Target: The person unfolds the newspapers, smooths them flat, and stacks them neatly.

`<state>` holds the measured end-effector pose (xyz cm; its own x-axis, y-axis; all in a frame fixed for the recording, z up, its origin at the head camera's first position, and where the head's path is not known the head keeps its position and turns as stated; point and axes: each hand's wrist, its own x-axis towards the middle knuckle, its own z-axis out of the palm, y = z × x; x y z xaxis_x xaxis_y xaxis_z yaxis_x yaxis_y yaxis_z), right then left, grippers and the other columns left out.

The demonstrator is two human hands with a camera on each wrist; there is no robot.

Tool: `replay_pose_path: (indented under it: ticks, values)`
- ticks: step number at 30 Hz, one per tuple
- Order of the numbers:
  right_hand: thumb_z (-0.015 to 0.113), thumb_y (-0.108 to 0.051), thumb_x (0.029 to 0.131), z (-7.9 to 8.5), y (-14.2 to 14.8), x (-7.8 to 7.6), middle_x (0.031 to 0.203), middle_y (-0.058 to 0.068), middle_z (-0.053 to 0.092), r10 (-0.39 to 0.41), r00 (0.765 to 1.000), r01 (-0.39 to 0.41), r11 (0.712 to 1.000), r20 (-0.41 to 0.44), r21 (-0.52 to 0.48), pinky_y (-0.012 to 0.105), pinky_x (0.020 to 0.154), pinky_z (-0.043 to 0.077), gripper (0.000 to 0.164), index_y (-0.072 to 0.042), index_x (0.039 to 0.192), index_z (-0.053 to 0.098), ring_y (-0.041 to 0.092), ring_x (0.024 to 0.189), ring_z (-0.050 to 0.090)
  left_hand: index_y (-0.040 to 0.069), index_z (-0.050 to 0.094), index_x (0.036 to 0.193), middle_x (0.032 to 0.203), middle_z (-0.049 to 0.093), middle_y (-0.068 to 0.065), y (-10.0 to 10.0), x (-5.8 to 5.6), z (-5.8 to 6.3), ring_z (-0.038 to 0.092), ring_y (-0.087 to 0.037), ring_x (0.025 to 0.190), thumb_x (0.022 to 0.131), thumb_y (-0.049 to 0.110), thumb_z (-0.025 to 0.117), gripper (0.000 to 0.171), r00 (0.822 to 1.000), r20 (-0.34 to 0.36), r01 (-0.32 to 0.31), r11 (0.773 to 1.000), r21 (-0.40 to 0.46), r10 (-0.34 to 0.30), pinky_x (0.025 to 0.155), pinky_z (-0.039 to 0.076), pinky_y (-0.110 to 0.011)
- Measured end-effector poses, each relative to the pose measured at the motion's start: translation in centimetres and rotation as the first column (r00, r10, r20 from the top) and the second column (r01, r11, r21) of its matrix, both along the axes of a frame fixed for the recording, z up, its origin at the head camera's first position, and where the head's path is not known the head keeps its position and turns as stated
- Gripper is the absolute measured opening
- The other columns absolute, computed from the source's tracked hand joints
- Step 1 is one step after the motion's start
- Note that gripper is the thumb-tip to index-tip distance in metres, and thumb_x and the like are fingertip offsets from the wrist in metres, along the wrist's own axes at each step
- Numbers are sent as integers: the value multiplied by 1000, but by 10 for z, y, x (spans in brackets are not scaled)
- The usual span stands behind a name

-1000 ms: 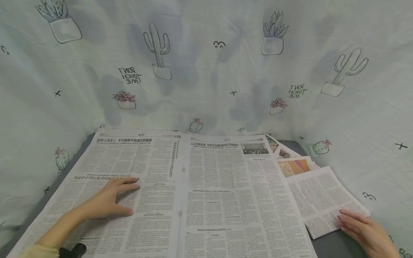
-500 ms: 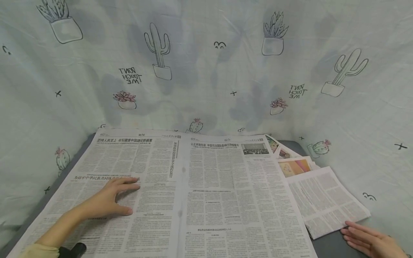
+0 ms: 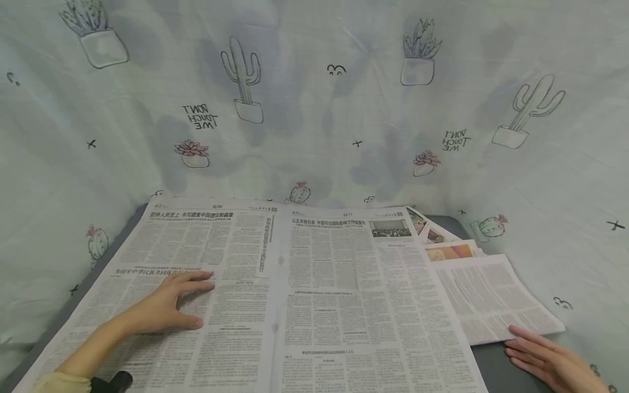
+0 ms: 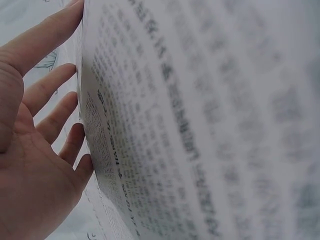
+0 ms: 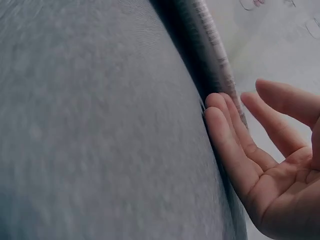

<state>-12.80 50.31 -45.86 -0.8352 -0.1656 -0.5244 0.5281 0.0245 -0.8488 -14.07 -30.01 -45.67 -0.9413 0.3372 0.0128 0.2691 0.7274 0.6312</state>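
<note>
A large newspaper (image 3: 314, 305) lies spread out over the grey table. My left hand (image 3: 162, 305) rests on its left page, fingers spread, touching the printed sheet (image 4: 150, 125) with its fingertips in the left wrist view. To the right lies a smaller folded newspaper (image 3: 496, 300), partly under the large one's edge. My right hand (image 3: 555, 357) touches its near edge with straight fingers. In the right wrist view, the fingers (image 5: 230, 145) meet the folded newspaper's edge (image 5: 212, 45) close to the tabletop. Neither hand grips anything.
More papers with colour pictures (image 3: 449, 251) stick out behind the folded newspaper. A pale curtain (image 3: 314, 109) printed with cacti surrounds the back and sides. Grey tabletop (image 3: 506, 371) shows at the near right. A black strap (image 3: 115, 381) sits at my left wrist.
My right hand slid off toward the near right, then came back left against the folded newspaper. That paper's near-left part has shifted away from me. The left hand stays put.
</note>
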Motion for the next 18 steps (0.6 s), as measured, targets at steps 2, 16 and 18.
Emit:
replay_pose_path:
  ticks: [2, 16, 18]
  values:
    - [63, -21, 99, 0, -11, 0, 117, -4, 60, -37, 998, 42, 991, -41, 127, 41, 94, 50, 51, -8, 144, 44, 12, 102, 65, 10, 63, 132, 146, 43, -12, 0, -1, 0, 25, -44, 134, 67, 54, 85, 81, 1000, 4, 1, 1000, 4, -1, 99, 23, -70]
    - [81, -11, 81, 6, -53, -11, 89, 3, 73, -120, 935, 272, 848, -334, 456, 31, 70, 57, 30, -12, 110, 76, 14, 80, 70, 9, 63, 131, 147, 43, -11, -1, 0, -2, 25, -45, 135, 65, 53, 85, 83, 1000, -3, -1, 1000, 12, 1, 100, 21, -71]
    - [79, -6, 83, 4, -54, -11, 84, 0, 73, -140, 908, 312, 855, -394, 415, 30, 67, 57, 21, -20, 99, 78, 13, 76, 71, 9, 64, 131, 147, 43, -11, -1, -1, -3, 25, -45, 135, 65, 53, 85, 83, 1000, 0, -6, 1000, 7, 6, 100, 21, -71]
